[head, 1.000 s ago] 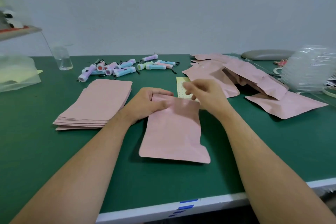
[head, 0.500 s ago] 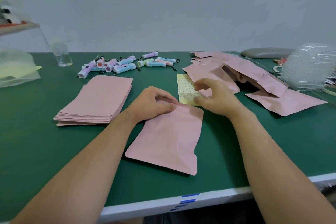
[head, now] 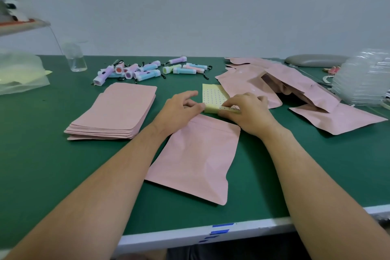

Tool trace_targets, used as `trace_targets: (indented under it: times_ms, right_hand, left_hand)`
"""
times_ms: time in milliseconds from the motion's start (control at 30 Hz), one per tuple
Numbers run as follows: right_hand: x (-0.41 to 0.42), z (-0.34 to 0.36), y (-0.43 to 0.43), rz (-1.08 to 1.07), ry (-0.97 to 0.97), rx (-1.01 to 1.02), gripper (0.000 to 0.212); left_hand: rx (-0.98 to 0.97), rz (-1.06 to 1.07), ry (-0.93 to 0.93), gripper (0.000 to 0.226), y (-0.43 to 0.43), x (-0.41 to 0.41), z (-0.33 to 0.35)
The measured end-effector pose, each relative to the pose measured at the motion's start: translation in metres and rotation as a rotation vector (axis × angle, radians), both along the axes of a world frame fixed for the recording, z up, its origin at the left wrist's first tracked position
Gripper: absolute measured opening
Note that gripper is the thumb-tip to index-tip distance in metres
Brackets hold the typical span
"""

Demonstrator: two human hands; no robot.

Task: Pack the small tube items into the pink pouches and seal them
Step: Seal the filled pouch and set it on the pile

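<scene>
Left hand (head: 181, 107): fingers loosely curled, tips against the near-left corner of the yellow dotted sheet (head: 212, 96). Cannot tell whether it actually grips.
Right hand (head: 248, 112): fingers curled, pinching the sheet's near edge, which is bent upward off the table (head: 42, 164).
Both hands sit just beyond the top edge of the centre pouch (head: 196, 158). Left wrist overlaps its top-left corner.
Centre pouch: pink, lying flat, top edge pointing away from the person, slightly askew, bulging a little. Contents not visible.
Left of the pouch: a neat stack of flat pouches (head: 114, 110).
Beyond it, to the left: loose small tubes (head: 147, 69), pastel with black loops.
Beyond it, to the right: a heap of pink pouches (head: 295, 91), overlapping one another.
Far left of the pouch: a clear bottle (head: 75, 59).
Far right: a clear plastic stack (head: 363, 78).
</scene>
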State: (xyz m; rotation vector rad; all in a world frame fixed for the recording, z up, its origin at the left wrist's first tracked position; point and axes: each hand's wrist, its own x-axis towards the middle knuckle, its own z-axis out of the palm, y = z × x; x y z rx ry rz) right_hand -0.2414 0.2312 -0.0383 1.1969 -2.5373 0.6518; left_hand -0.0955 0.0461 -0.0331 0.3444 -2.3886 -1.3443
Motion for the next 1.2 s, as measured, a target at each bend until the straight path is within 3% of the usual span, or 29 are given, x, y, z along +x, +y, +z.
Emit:
trace_targets:
  times_ms: [67,167,333,533,900,1067,1200]
  right_hand:
    - [0.004,-0.001,-0.004,0.035,-0.010,-0.040,0.026]
    - [0.006,-0.001,-0.007,0.056,-0.015,-0.058,0.030]
    - [0.013,0.008,-0.001,0.120,-0.106,-0.127,0.057]
    - [0.017,0.012,-0.004,0.193,-0.098,-0.151,0.011]
    - [0.017,0.013,-0.006,0.238,-0.015,-0.139,0.010]
    - [0.015,0.011,-0.005,0.220,-0.063,-0.150,0.010]
    - [0.016,0.011,-0.006,0.226,-0.060,-0.140,0.023]
  left_hand:
    - [-0.050,-0.014,0.003,0.058,0.004,-0.003,-0.001]
    - [-0.197,-0.015,0.003,0.037,0.007,-0.005,-0.004]
    - [-0.204,-0.019,0.019,0.029,0.005,-0.005,-0.004]
    - [-0.219,-0.027,0.001,0.028,0.006,-0.004,-0.003]
    - [-0.222,-0.009,-0.014,0.026,0.006,-0.004,-0.004]
    - [-0.225,-0.006,-0.017,0.026,0.006,-0.004,-0.005]
    - [-0.209,-0.013,-0.004,0.023,0.007,-0.003,-0.004]
